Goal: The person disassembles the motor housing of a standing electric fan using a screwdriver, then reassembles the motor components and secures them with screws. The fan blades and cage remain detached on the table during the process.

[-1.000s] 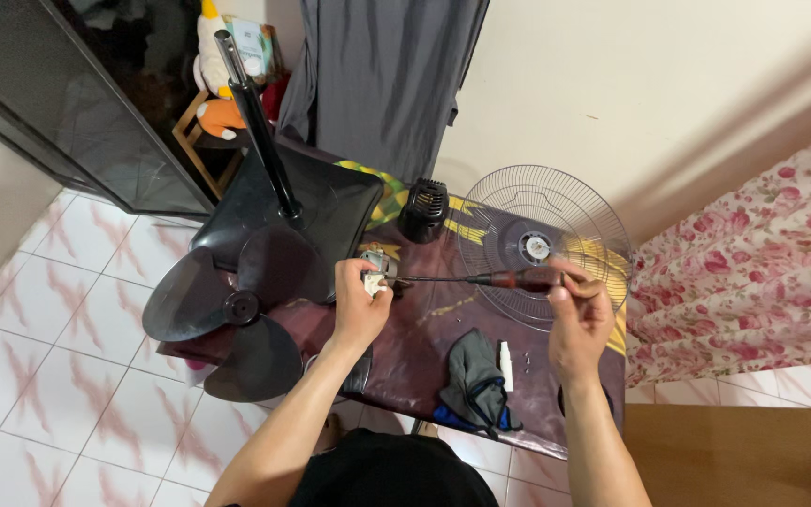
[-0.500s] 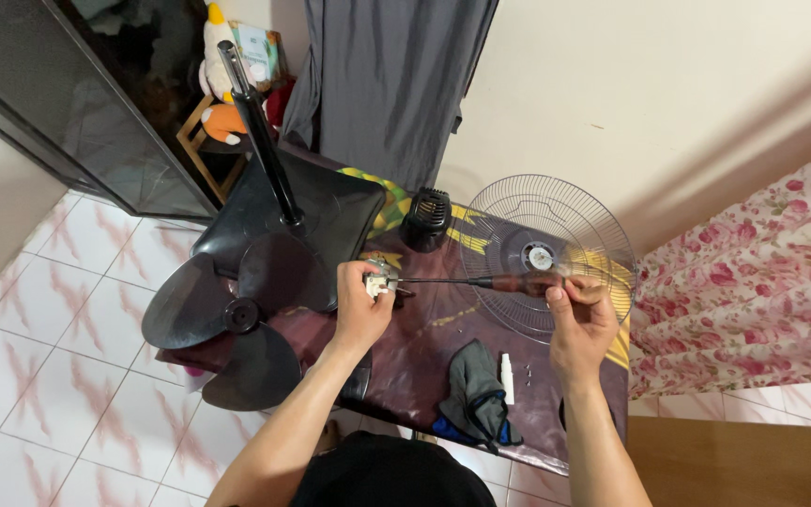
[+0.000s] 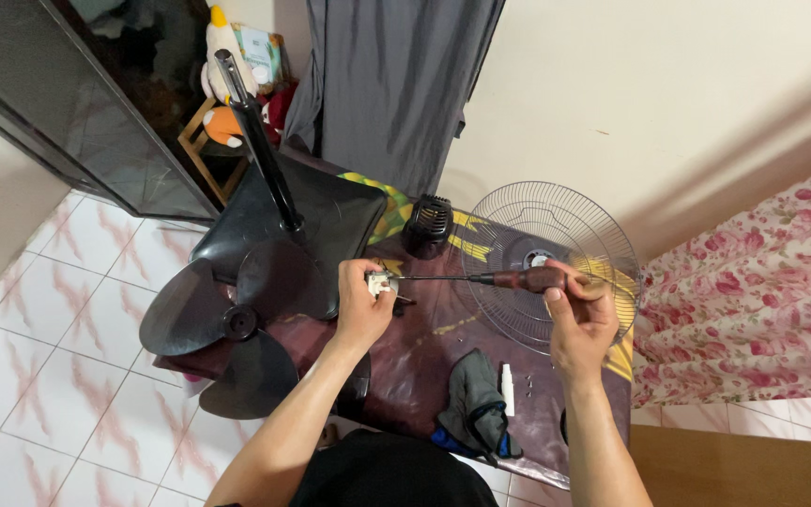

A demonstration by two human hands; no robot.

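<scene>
At frame centre, the left hand [image 3: 360, 314] pinches a small white part [image 3: 382, 284]; it looks light, rigid and easily dropped, so hold its edges. The right hand [image 3: 579, 319] wraps the screwdriver [image 3: 481, 279] handle, tip at the part.

Cream wall [image 3: 668, 103] behind, grey curtain [image 3: 391, 84] hanging. White tiled floor [image 3: 39, 357] with pink marbling on the left. Dark glass cabinet [image 3: 68, 122] top left. Floral pink fabric [image 3: 762, 291] at right.
</scene>
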